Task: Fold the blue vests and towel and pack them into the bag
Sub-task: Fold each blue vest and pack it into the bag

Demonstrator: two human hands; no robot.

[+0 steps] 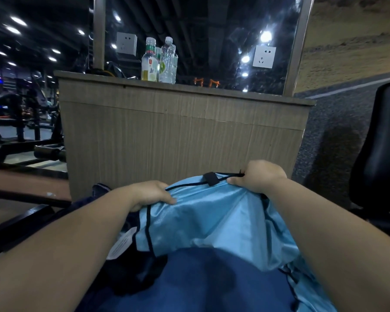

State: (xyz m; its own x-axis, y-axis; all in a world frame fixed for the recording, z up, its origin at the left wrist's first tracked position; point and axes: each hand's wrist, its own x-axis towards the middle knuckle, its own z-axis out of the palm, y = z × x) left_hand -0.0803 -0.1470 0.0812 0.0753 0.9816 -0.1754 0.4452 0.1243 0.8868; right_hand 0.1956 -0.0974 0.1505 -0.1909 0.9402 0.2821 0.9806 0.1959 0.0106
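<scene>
Fingers [167, 200] of the left hand [149, 194] curl over the near-left edge of a light blue vest [212, 221], gripping the shiny cloth beside its black trim. The right hand [259, 176], farther away and to the right, pinches the far edge of the same vest, its thumb pressed on the cloth and its fingers wrapped round the black trim. A small black tab [209, 178] sits on that trim between the two hands. The vest hangs spread between them and drapes down towards the near right.

Under the vest, nearest the camera, lies a dark blue cloth [200, 284]; whether it is a towel or clothing cannot be told. To its left is a black fabric mass [131, 273] with a white label [122, 244], partly hidden by the left forearm.

Beyond the hands a wood-grain counter [178, 131] blocks the view ahead. Clear plastic bottles [168, 61] stand on its top, before a mirror panel [212, 41] bearing a white wall socket [264, 56]. A black chair [381, 154] stands at the right. Dark gym equipment [20, 122] fills the far left under ceiling lights.
</scene>
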